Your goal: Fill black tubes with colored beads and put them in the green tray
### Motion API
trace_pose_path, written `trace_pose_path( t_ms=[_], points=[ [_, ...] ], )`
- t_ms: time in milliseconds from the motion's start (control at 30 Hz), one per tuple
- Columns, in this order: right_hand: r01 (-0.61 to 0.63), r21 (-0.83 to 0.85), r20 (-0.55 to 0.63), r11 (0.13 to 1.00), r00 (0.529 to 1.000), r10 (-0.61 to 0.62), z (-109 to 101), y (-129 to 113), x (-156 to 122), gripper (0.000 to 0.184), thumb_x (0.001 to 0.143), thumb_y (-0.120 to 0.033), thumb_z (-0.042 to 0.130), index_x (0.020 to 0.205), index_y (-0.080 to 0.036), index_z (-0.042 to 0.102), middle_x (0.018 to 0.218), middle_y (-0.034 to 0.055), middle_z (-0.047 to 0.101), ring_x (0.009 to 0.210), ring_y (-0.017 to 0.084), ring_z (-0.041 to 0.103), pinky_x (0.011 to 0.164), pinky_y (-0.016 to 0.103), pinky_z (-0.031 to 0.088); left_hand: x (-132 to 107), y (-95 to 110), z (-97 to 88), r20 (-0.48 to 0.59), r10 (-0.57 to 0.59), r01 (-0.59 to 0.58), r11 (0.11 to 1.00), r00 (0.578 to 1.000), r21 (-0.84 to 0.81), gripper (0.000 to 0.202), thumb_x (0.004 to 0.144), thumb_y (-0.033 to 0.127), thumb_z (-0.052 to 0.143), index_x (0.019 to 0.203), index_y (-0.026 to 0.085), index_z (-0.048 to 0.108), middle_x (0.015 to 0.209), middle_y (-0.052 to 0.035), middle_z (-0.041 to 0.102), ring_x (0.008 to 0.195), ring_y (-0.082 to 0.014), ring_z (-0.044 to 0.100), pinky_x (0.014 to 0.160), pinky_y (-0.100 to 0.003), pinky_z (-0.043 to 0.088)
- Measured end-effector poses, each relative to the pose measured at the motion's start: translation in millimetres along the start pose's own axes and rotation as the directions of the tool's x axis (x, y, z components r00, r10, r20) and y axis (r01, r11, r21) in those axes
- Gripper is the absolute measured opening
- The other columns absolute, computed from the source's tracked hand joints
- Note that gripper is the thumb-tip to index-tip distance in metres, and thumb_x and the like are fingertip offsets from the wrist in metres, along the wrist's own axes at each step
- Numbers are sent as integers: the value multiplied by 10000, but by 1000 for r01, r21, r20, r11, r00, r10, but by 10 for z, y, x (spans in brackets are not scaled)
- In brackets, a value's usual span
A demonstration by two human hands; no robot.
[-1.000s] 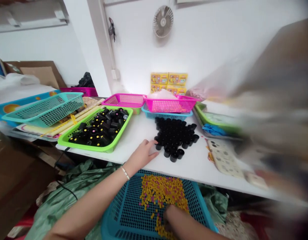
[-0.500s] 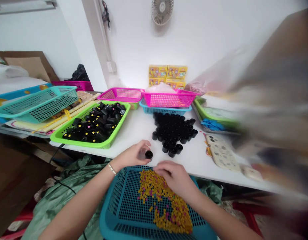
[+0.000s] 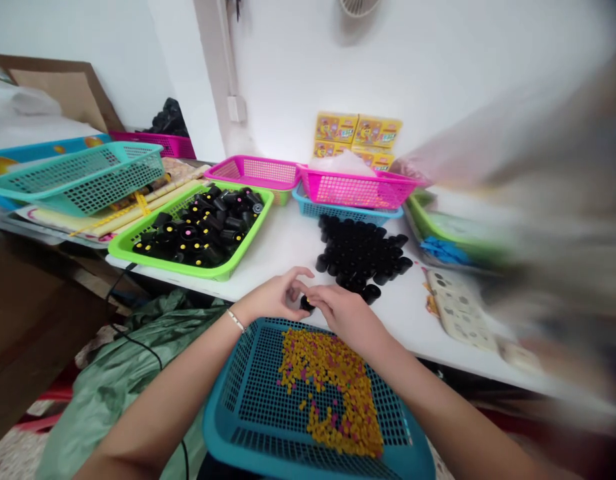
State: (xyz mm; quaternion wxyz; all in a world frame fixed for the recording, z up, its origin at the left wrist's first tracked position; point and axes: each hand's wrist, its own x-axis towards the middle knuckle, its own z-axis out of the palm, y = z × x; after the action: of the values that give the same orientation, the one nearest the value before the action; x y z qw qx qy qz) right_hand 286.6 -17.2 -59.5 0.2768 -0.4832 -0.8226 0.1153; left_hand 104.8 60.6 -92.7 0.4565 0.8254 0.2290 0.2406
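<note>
My left hand and right hand have fingers closed on a black cylinder. Feels like light, stiff, slick plastic; grip its sides.

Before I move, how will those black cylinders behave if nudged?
The black cylinders will probably roll once on their sides, like some in the green basket. Standing on end on the white table, they could tip if pushed. They look light, perhaps.
</note>
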Motion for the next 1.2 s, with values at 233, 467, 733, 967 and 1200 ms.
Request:
trace_pose_path(
  t_ms=[233,467,733,967,1200],
  points=[
    [185,-153,-125,971,971,-205,278,47,-162,519,797,33,322,1222,-156,552,1077,121,653,1091,231,557,921,455,503,17,-22,-7,17,-3,3,999,1000,-38,649,649,206,701,1221,203,395,819,-2,652,669,-108,537,666,-241,441],
    [199,-194,-257,961,935,-245,526,118,-276,450,893,-60,364,1302,-176,512,1106,114,670,1112,245,576,957,461,512,43,-3,-52,39,-16,14,998,999,56,419,620,179,682,1034,177,621,691,31,593,621,-103,511,624,-230,441],
    [140,-71,-222,988,963,-152,451,85,-284,412,889,-61,390,1252,-159,559,1135,123,660,1117,246,576,980,453,490,44,6,-54,46,-20,16,995,999,95,287,643,234,678,917,155,657,678,26,593,617,-99,498,604,-221,425],
    [-341,563,-185,753,836,517,276,-96,-115,274,899,-303,484,1146,-231,580,1100,73,643,850,168,641,763,345,560,32,-25,-27,21,-15,12,991,1000,135,229,679,289,680,861,159,627,722,11,628,627,-100,519,609,-223,426],
    [-534,838,351,109,682,642,282,-177,-29,395,802,-365,624,1153,-196,558,883,41,652,542,109,628,465,234,547,46,-58,-28,30,-21,19,998,999,66,244,676,320,708,818,145,616,721,4,624,647,-106,528,630,-233,439]
  ],
)
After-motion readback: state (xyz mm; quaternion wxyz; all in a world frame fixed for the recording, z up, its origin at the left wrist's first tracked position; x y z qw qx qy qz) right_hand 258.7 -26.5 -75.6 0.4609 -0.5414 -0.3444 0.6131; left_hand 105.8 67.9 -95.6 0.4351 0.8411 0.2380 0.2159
